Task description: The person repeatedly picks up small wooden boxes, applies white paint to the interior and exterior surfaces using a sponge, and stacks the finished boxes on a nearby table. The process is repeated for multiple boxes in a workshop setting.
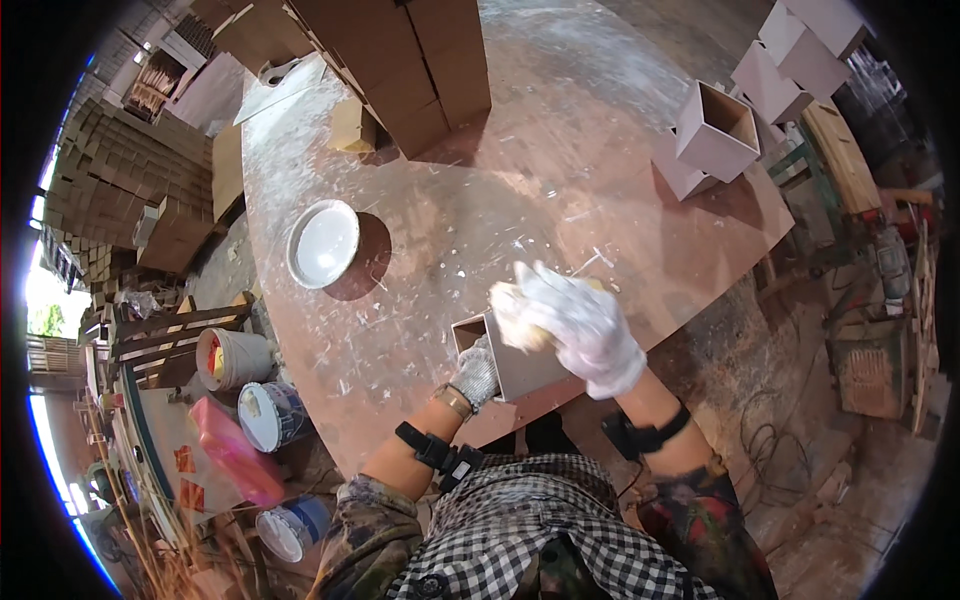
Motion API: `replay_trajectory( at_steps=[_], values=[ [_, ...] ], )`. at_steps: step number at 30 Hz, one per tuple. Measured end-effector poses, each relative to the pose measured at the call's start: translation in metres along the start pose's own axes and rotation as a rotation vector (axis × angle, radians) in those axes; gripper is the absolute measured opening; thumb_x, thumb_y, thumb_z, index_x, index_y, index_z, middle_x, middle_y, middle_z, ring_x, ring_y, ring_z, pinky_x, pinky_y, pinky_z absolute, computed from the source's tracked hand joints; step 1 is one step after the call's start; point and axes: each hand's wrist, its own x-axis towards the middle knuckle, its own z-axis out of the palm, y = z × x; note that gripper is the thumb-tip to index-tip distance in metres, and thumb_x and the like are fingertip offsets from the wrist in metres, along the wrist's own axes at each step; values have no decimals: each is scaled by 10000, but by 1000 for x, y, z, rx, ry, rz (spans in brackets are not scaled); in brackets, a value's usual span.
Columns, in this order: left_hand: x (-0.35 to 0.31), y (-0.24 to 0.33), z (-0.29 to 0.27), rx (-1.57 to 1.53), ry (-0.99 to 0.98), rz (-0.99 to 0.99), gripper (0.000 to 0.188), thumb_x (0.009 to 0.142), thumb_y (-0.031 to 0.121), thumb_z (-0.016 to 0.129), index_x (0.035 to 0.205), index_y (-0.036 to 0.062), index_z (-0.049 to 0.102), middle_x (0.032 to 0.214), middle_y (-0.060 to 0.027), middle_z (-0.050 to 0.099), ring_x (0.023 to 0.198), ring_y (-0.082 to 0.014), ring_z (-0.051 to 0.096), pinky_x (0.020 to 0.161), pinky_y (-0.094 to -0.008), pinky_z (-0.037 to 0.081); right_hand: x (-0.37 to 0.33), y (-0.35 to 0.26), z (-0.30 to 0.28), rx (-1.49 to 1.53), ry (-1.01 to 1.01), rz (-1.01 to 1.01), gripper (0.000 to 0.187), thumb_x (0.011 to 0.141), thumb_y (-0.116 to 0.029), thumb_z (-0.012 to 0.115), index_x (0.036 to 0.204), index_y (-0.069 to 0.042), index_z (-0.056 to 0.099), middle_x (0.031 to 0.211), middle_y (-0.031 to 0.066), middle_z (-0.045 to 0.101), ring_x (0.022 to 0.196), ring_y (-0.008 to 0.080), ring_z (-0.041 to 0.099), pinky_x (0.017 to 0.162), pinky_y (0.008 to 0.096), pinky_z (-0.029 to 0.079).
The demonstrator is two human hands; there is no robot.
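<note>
A pale open-ended box (530, 372) lies on its side at the table's near edge. My left hand (476, 368), in a grey knit glove, reaches into its open end and holds it from within; the fingertips are hidden by the box wall. Above the box's right part is my right hand (590, 328) in a white glove, smeared by motion. Its fingers are closed round a pale yellowish pad (517, 318), which looks like a sponge. Whether the pad touches the box is unclear.
A white bowl (325, 245) stands on the dusty table (440, 260) at left. Tall cardboard boxes (430, 80) rise at the far side. Several pale boxes (715, 130) are stacked at the far right. Buckets (272, 415) and a pink plastic-wrapped bundle (235, 450) sit left of the table.
</note>
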Motion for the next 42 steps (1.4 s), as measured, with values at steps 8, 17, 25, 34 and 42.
replay_trajectory(
  at_steps=[8,17,25,34,42],
  values=[
    [-9,51,-41,8,63,226,505,830,375,582,1224,60,581,1199,-168,597,1100,-319,559,851,-380,484,-68,-60,15,222,-156,149,429,712,28,586,1128,-49,655,1206,148,646,1109,299,632,898,372,540],
    [16,94,-29,429,203,142,326,756,236,576,919,-40,634,825,-198,632,781,-317,624,691,-442,493,-30,-24,-49,-245,-161,151,371,767,-60,596,1125,-115,677,1214,89,645,1094,273,619,846,346,525],
    [33,121,-31,179,139,18,291,814,325,586,910,64,672,821,-189,674,797,-361,649,716,-476,502,-20,6,-23,-324,-398,-7,307,813,-201,616,1103,-128,685,1218,46,633,1086,284,603,869,361,503],
    [27,121,-26,686,119,68,293,771,215,535,825,-40,669,788,-226,643,734,-371,641,664,-449,532,-87,-69,-61,-74,-442,212,431,728,-56,624,1150,-128,672,1162,66,656,1046,267,620,802,372,516],
    [28,76,-28,330,75,101,303,818,253,550,904,-12,669,897,-245,648,821,-381,631,735,-451,519,-100,-61,-88,84,-268,363,499,663,47,615,1140,-89,667,1161,121,673,1009,312,657,856,379,542]
  ],
)
